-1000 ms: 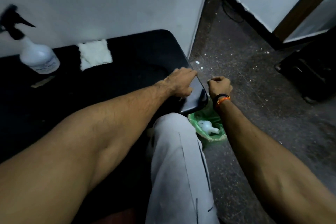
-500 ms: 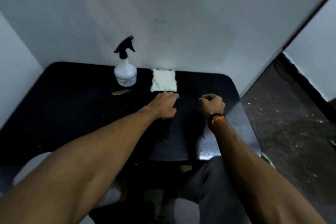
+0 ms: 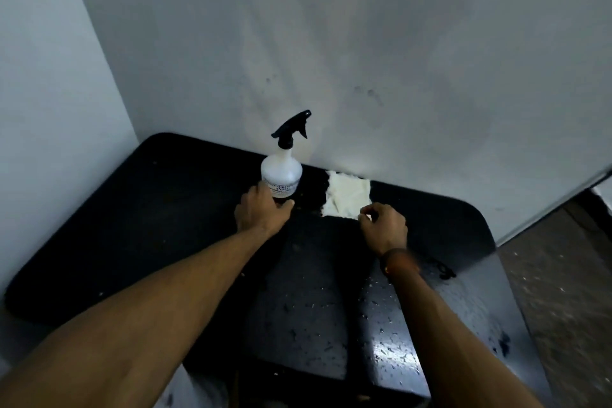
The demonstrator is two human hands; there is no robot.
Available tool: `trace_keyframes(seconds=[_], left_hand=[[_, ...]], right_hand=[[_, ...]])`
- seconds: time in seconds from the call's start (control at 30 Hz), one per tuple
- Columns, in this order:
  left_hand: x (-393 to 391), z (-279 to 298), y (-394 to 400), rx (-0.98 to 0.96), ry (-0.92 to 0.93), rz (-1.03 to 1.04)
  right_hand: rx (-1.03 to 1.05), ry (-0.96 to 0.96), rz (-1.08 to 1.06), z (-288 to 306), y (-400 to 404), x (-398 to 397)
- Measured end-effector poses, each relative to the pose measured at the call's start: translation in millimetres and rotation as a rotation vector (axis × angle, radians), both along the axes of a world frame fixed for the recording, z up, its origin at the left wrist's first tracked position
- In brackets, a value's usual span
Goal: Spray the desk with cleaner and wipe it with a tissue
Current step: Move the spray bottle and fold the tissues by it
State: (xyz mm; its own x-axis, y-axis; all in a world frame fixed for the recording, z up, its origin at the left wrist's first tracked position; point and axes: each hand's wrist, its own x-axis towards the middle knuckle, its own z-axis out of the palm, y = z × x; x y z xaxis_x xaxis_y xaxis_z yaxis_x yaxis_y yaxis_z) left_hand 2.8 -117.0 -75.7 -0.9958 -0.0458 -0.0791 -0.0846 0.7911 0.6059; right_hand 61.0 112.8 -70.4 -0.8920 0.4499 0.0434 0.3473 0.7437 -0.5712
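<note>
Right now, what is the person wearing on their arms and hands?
Both forearms are bare, with no sleeves in view, and neither hand is gloved. The left hand wears nothing. The right hand has a band at the wrist, blurred, dark with orange.

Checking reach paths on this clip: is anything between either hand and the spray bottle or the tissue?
Nothing visible. The left hand is already at the base of the spray bottle, and the right hand sits at the near edge of the tissue. Only bare black desk lies around them.
</note>
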Motion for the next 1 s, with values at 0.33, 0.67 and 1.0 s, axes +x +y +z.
trace_keyframes(seconds=[0.33, 0.67, 1.0], left_hand=[[-57, -3, 21, 0.138, 0.080, 0.135], [-76, -25, 25, 0.305, 0.129, -0.077], [-96, -21, 23, 0.347, 0.012, -0.317]], right_hand=[[0.075, 0.006, 0.064, -25, 0, -30], [0.110, -0.009, 0.080, -39, 3, -34], [0.147, 0.064, 0.117, -42, 4, -38]])
